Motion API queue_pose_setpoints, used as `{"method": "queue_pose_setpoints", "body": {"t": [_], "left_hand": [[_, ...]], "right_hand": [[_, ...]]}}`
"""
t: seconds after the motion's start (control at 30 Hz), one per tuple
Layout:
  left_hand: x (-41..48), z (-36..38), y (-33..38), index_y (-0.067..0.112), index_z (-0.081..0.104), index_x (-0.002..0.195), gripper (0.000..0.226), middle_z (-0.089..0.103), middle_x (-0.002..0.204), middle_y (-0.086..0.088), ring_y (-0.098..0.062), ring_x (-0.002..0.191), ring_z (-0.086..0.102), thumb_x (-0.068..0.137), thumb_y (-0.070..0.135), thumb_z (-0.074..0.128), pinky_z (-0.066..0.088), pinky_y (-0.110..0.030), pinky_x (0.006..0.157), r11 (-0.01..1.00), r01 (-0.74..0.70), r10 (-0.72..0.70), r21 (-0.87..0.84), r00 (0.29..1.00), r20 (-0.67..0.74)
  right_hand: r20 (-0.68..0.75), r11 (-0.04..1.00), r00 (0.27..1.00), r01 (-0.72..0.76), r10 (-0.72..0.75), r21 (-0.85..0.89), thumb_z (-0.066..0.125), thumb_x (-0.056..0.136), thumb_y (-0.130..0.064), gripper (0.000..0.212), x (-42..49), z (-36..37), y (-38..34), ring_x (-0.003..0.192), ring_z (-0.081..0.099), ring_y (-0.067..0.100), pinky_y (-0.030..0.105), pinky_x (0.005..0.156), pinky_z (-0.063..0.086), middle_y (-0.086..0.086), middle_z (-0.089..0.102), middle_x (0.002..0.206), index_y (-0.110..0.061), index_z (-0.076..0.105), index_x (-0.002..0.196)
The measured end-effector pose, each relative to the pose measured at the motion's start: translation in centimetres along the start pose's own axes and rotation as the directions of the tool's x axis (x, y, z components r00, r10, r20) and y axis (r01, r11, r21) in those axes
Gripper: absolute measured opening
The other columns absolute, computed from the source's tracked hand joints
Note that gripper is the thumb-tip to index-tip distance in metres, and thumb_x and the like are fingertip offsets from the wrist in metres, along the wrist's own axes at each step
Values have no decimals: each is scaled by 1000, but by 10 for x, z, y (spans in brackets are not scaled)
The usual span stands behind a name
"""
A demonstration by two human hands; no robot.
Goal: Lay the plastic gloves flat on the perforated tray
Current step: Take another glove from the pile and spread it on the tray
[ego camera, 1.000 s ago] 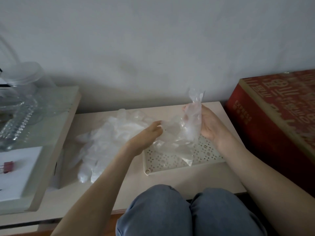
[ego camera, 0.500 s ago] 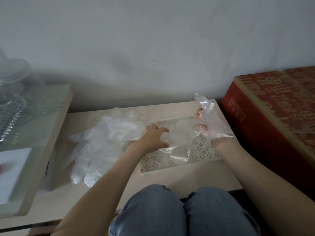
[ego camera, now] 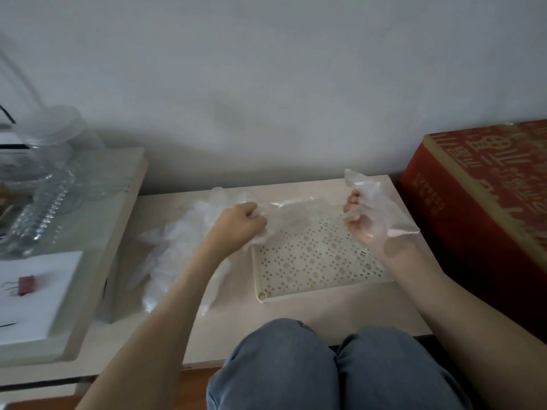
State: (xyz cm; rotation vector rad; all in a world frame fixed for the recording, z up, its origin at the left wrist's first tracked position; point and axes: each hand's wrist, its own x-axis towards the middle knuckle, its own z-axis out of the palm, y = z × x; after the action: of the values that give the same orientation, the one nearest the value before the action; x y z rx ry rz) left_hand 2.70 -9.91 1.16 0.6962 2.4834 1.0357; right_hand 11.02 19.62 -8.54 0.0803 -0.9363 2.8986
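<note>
Thin clear plastic glove (ego camera: 290, 214) hangs bunched over the far-left corner of the cream perforated tray (ego camera: 325, 292), with the left hand (ego camera: 239, 224) curled round it. The right hand (ego camera: 365, 226) grips crumpled clear film (ego camera: 376, 196) at the tray's right edge. Best now: lower it, tug the cuff and tips apart, smooth wrinkles outward. A heap of spare gloves (ego camera: 177, 247) waits on the pale surface (ego camera: 296, 315).

Home: low table (ego camera: 296, 313), red box (ego camera: 479, 220)

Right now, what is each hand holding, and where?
The left hand bunches one end of a clear glove; the right hand pinches a second glove near its upper end.
</note>
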Motion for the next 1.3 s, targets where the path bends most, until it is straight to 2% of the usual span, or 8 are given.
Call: {"method": "queue_pose_setpoints", "body": {"t": [0.17,0.3,0.43,0.53,0.63,0.87,1.03,1.3], "left_hand": [[-5,-32,-42,6,45,102,15,68,76,-11,-23,57,61,91,10,54,51,-32,55,877,343,-398,-337,911,-110],[-18,-46,-78,0,36,116,40,56,101,-15,-34,94,58,89,18,60,45,-38,76,872,478,-488,-102,843,-225],[-27,-43,-79,-4,30,133,58,35,134,-24,-39,123,35,91,26,57,31,-42,101,838,460,-347,294,865,-362],[-28,-31,-50,4,48,126,48,45,126,-13,-30,116,41,93,38,54,33,-37,99,980,110,-14,164,867,-498],[-26,-16,-12,17,54,124,59,55,121,2,-15,112,50,88,63,44,38,-31,100,964,22,-49,-264,994,-98],[-9,13,-8,21,59,125,64,64,120,0,-18,112,58,86,70,43,44,-38,101,764,318,-93,-561,915,393],[-9,32,2,6,60,92,13,64,81,-2,-13,73,60,98,5,48,53,-21,67,726,231,44,-648,925,379],[3,50,3,4,57,122,51,64,114,-9,-23,109,60,73,19,54,45,-37,99,665,324,113,-673,847,520]], "right_hand": [[-437,949,893,-222,107,-223,73,72,-49,39,-1,92,33,49,48,10,20,44,38,3,53,69,-14,57,71],[-397,794,917,-274,45,-543,53,92,-44,41,14,123,53,56,57,11,25,61,40,-1,60,61,-13,60,65],[-428,834,887,-365,175,-415,48,97,-20,23,20,136,58,60,64,14,24,59,53,3,66,68,-9,65,87],[-416,850,894,-344,167,-398,49,97,-15,20,22,141,61,59,64,12,26,56,53,0,66,67,-14,61,81],[-389,862,908,-316,154,-397,52,94,-14,13,20,140,60,68,67,15,36,65,54,0,67,74,-16,58,82],[-334,975,937,-163,104,-154,50,92,-29,36,0,136,36,91,67,30,43,82,56,15,69,106,-3,75,92],[-278,990,956,-117,90,-83,53,76,-5,23,-10,118,27,87,68,27,47,92,48,9,70,89,-14,74,68],[-250,986,966,-106,72,-127,85,39,-10,32,-31,90,22,90,68,22,37,79,55,3,70,92,-17,70,67]]}}
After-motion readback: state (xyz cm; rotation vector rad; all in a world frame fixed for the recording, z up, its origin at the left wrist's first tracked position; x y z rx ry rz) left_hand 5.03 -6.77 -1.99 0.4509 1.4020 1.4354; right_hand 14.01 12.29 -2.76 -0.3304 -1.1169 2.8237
